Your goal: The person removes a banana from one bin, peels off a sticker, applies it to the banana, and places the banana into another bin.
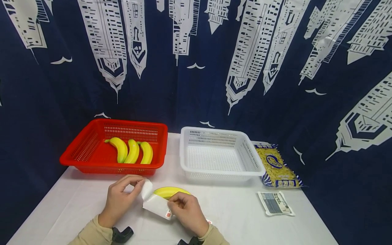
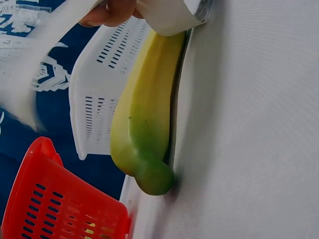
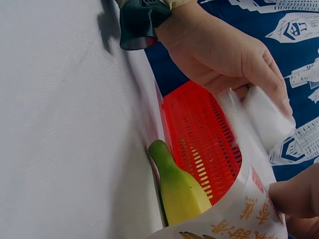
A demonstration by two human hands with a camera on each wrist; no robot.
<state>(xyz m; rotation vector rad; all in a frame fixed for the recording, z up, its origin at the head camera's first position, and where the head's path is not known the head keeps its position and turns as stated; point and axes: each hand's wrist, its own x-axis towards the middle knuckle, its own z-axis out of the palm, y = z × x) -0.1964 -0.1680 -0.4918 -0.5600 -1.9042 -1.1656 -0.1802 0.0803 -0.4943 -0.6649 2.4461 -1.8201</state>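
Observation:
Both hands hold one white packet [image 1: 156, 203] with red print just above the white table [image 1: 232, 217]. My left hand [image 1: 138, 185] pinches its upper end; my right hand [image 1: 172, 204] pinches its lower right corner. A yellow banana [image 1: 170, 191] with a green tip lies on the table right behind the packet, partly hidden by it. In the left wrist view the banana [image 2: 144, 114] lies flat under the packet [image 2: 167, 15]. The right wrist view shows the left hand [image 3: 279, 99] gripping the packet [image 3: 249, 204] above the banana [image 3: 180, 191].
A red basket [image 1: 82, 149] at the back left holds three bananas [image 1: 132, 151]. A white basket [image 1: 254, 160] beside it has nothing in it. A bag of pasta [image 1: 277, 166] and a small grey packet [image 1: 275, 203] lie at the right.

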